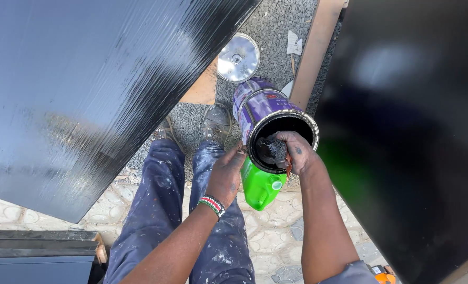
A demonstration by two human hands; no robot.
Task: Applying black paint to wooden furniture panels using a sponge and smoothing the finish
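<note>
Black paint coats the soaked applicator (272, 150), a dark wad or brush head, which the right hand (296, 152) grips with fingers closed round it at the mouth of the paint can (273, 118). A reddish handle end shows just below the fingers; whether it belongs to the applicator cannot be told.

The left hand (226, 173) is curled against the near-left side of the can's rim, fingers wrapped and steadying it. The can is purple-walled, held tilted with its open mouth turned toward the person. Its long axis runs from the far-left base down to the near-right rim. The right hand sits directly at the opening and is the nearer hand to the paint inside; the left hand touches only the outer wall.

Just below the can, touching or nearly touching it, stands a green plastic jug (260, 188). Beyond the can, on the gravel (276, 26), lies the round metal lid (238, 58), well apart from both hands. A freshly painted black panel (87, 94) lies to the left and a second glossy black board (413, 137) to the right; the can is held in the gap between them. The person's paint-spattered trousers (160, 210) and shoes (217, 122) stand beneath.
</note>
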